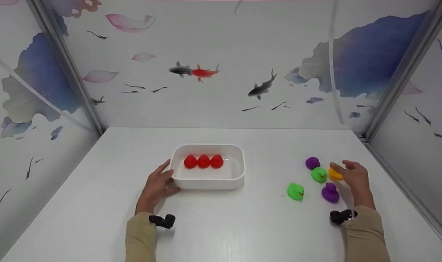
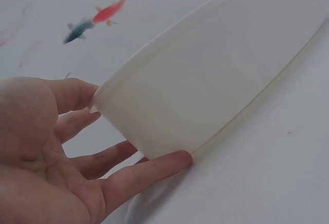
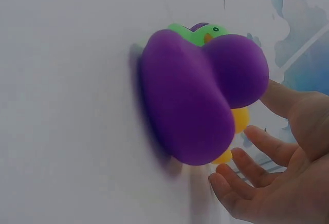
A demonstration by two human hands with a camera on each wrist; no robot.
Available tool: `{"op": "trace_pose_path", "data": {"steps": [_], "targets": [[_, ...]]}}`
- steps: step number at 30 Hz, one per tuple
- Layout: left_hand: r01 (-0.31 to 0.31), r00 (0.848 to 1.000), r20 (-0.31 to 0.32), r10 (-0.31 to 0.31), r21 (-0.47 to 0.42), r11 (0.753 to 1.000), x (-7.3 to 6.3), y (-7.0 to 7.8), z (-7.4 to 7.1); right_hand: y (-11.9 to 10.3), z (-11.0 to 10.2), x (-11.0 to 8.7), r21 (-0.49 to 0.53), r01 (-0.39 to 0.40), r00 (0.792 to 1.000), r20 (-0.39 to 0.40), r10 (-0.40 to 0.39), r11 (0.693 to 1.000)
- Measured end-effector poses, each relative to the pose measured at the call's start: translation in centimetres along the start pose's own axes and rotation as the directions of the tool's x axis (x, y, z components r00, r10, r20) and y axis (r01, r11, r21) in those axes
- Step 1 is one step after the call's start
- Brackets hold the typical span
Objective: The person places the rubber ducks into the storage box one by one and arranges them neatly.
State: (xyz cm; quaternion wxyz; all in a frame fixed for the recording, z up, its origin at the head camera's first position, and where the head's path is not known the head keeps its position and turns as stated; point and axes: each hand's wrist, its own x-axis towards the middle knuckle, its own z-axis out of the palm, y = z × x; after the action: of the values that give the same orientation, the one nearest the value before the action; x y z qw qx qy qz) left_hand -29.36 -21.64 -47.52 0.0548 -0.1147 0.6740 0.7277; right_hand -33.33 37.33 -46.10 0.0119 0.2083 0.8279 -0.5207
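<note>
My left hand (image 1: 157,187) holds the left end of a white rectangular box (image 1: 206,184); in the left wrist view its fingers (image 2: 146,175) lie along the corner and lower wall. Three red rounded toys (image 1: 203,161) sit in a row inside the box. Over at the right, my right hand (image 1: 355,176) is spread over a yellow toy (image 1: 335,175), partly hidden under the thumb and fingers. A purple rubber duck (image 3: 185,100) stands just in front of the hand and blocks most of the yellow toy in the right wrist view.
Left of the yellow toy are a green duck (image 1: 319,175) and a purple toy (image 1: 312,163). Another green duck (image 1: 296,191) stands nearer the box. The white table (image 1: 221,225) is bounded by printed panels (image 1: 221,105) at the back and sides.
</note>
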Motion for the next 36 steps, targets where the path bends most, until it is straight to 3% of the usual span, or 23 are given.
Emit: {"op": "trace_pose_path", "data": {"steps": [11, 36], "targets": [[0.016, 1.0, -0.004, -0.016, 0.008, 1.0, -0.22, -0.19, 0.03, 0.37, -0.14, 0.36, -0.064, -0.053, 0.997, 0.05, 0.056, 0.997], [-0.011, 1.0, -0.01, 0.011, 0.01, 1.0, -0.13, -0.22, 0.08, 0.21, -0.16, 0.51, -0.118, -0.077, 0.996, 0.045, 0.083, 0.99]]}}
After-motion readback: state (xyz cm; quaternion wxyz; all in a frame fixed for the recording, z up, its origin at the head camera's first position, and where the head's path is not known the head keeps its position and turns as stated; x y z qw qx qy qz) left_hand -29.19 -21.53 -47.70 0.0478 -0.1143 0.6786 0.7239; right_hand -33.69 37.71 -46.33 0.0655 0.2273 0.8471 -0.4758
